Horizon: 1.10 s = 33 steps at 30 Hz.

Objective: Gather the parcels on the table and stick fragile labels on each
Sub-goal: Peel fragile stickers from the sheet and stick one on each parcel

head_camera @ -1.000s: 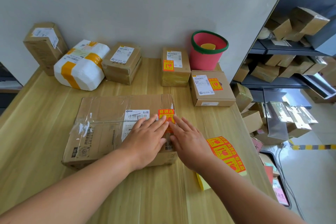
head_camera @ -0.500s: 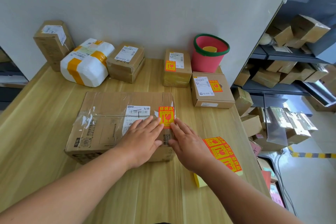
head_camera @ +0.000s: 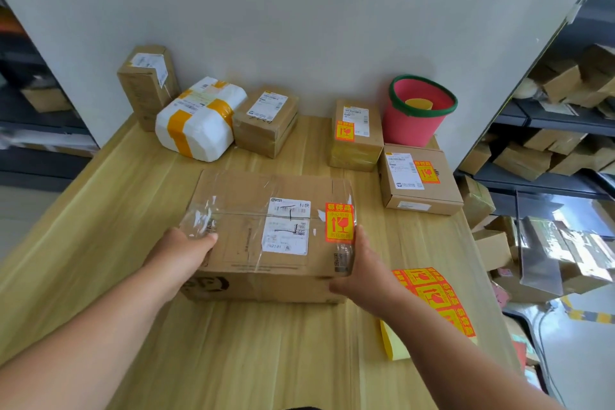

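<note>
A large flat cardboard parcel [head_camera: 253, 226] lies in the middle of the wooden table [head_camera: 100, 210]. An orange fragile label [head_camera: 338, 222] is stuck on its top, right of the white shipping label. My left hand [head_camera: 181, 253] grips the parcel's near left corner. My right hand [head_camera: 361, 271] grips its near right corner. A strip of orange fragile labels [head_camera: 436, 296] lies on the table just right of my right wrist. Two small boxes at the back right, one [head_camera: 357, 136] and another [head_camera: 417, 180], carry fragile labels.
Against the wall stand a tall brown box [head_camera: 144, 83], a white parcel with orange tape [head_camera: 199, 120] and a small brown box [head_camera: 266, 120], none showing a fragile label. A red bucket [head_camera: 417, 110] stands at the back right. Shelves and piled boxes [head_camera: 539, 150] lie beyond the table's right edge.
Both hands left the fragile label, which they had been pressing down, and moved apart to the parcel's near corners. The label is now fully uncovered.
</note>
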Tool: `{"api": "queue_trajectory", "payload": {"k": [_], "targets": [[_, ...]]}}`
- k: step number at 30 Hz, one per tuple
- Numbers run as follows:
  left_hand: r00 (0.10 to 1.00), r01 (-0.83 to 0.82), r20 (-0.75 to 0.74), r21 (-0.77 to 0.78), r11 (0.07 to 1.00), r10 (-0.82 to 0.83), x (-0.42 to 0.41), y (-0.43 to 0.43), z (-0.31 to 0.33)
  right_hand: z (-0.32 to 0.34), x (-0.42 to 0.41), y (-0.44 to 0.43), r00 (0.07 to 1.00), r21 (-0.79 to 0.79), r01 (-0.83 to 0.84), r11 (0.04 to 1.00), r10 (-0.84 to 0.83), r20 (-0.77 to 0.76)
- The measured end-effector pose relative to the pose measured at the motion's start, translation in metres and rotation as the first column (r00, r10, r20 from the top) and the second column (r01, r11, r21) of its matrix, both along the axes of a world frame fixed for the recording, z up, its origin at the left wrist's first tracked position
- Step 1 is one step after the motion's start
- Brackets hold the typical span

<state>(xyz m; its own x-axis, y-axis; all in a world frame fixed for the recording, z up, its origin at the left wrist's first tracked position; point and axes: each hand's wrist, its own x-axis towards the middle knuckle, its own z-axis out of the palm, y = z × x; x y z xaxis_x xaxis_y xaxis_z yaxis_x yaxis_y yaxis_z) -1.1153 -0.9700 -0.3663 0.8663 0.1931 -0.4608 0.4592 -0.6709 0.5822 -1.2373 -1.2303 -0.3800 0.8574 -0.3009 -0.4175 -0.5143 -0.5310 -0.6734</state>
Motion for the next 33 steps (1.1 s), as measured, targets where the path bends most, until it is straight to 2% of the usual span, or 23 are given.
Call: {"api": "queue_trajectory", "payload": {"k": [9, 15, 19, 20, 23, 25, 28, 33], "targets": [[0.967, 0.235, 0.128, -0.097, 0.967, -0.222, 0.045, -0.048, 0.027, 0.030, 0.036, -0.042, 0.982, -0.054, 0.173, 0.983, -0.168, 0.087], [0.949, 0.312, 0.093, -0.125, 0.942, -0.302, 0.082, -0.075, 0.016, 0.029, 0.065, -0.070, 0.976, -0.065, 0.214, 0.975, -0.211, 0.051], [0.934, 0.356, 0.050, -0.160, 0.921, -0.353, 0.096, -0.079, 0.000, 0.029, 0.080, -0.075, 0.976, -0.078, 0.207, 0.975, -0.211, -0.057], [0.933, 0.361, 0.051, -0.163, 0.918, -0.357, 0.098, -0.079, -0.001, 0.030, 0.084, -0.074, 0.975, -0.123, 0.205, 0.971, -0.214, -0.058], [0.931, 0.353, 0.132, -0.089, 0.931, -0.340, 0.119, -0.080, 0.008, 0.043, 0.112, -0.057, 0.977, -0.402, 0.202, 0.893, -0.214, 0.016], [0.922, 0.330, 0.226, -0.031, 0.943, -0.316, 0.145, -0.081, 0.019, 0.058, 0.144, -0.035, 0.982, -0.465, 0.187, 0.865, -0.147, 0.122], [0.891, 0.337, 0.319, 0.013, 0.941, -0.323, 0.195, -0.084, 0.031, 0.072, 0.208, 0.000, 0.975, -0.397, 0.132, 0.908, -0.046, 0.219], [0.885, 0.359, 0.303, 0.042, 0.932, -0.354, 0.269, -0.092, 0.024, 0.060, 0.310, 0.031, 0.975, -0.316, 0.101, 0.943, -0.030, 0.219]]}}
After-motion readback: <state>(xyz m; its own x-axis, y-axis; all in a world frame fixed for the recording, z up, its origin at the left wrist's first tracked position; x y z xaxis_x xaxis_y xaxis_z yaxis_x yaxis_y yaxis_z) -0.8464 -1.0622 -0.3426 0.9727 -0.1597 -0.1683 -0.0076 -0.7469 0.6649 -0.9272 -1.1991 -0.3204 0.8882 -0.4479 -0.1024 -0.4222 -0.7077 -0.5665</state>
